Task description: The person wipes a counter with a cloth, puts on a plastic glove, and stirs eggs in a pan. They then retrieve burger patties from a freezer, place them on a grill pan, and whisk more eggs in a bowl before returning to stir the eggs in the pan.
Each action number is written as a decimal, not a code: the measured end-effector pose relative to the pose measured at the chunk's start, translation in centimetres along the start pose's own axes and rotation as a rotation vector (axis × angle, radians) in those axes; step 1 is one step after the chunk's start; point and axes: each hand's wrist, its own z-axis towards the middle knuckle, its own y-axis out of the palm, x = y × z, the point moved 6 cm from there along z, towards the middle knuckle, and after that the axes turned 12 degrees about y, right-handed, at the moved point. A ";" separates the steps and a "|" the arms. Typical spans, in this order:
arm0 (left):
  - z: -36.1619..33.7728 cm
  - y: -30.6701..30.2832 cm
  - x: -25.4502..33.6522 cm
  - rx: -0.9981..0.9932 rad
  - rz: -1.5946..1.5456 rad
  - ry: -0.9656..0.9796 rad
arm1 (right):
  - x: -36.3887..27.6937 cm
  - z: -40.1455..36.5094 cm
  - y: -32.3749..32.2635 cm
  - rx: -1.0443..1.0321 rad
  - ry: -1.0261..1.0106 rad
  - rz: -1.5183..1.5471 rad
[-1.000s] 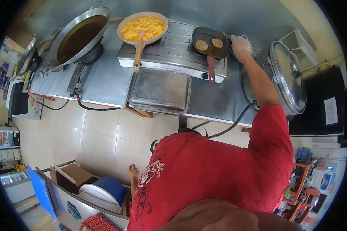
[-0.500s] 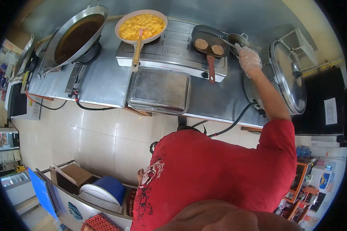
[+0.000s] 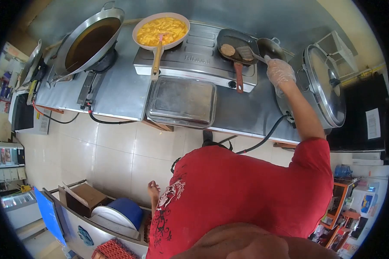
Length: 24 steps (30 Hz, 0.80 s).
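In a clear plastic glove, my right hand point(image 3: 281, 73) is closed round the handle of a slotted spatula point(image 3: 246, 53). The blade lies over the right side of a dark square frying pan point(image 3: 241, 36), hiding most of what is under it. One browned patty point(image 3: 227, 50) shows at the blade's left. The pan's reddish-brown handle point(image 3: 239, 77) points toward me, untouched. Down at my side, away from the counter, my bare left hand point(image 3: 153, 188) hangs with its fingers loosely curled and nothing visible in them.
A pink-rimmed pan point(image 3: 139, 39) of yellow egg mixture, with a spatula in it, shares the gas stove point(image 3: 194, 60). Left stands a big wok point(image 3: 67, 56) of dark oil. A lidded rectangular tray point(image 3: 181, 101) sits in front; a large lidded pot point(image 3: 309, 82) is at right.
The spatula has moved left and down over the right-hand patty, which is now covered. My right hand has tilted slightly lower. More of my left hand has come into view.
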 end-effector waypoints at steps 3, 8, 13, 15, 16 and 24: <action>2.3 0.2 -7.3 -0.003 0.031 -0.001 | -1.3 0.5 -1.5 -0.089 0.049 0.030; 1.1 -0.7 -8.8 -0.034 0.078 0.065 | -4.8 3.2 -0.6 0.086 -0.110 0.057; 1.1 -1.8 -8.0 0.009 0.084 0.068 | -6.4 3.6 -0.9 0.167 -0.155 -0.024; 0.6 -1.4 -7.0 0.030 -0.050 -0.008 | -6.2 3.2 -1.4 0.153 -0.165 -0.023; 0.6 -1.1 -7.1 0.039 -0.117 -0.044 | -5.9 3.1 -1.5 0.132 -0.158 -0.032; -0.1 3.3 4.8 -0.056 0.144 0.291 | -5.2 3.5 -0.2 0.061 -0.122 -0.044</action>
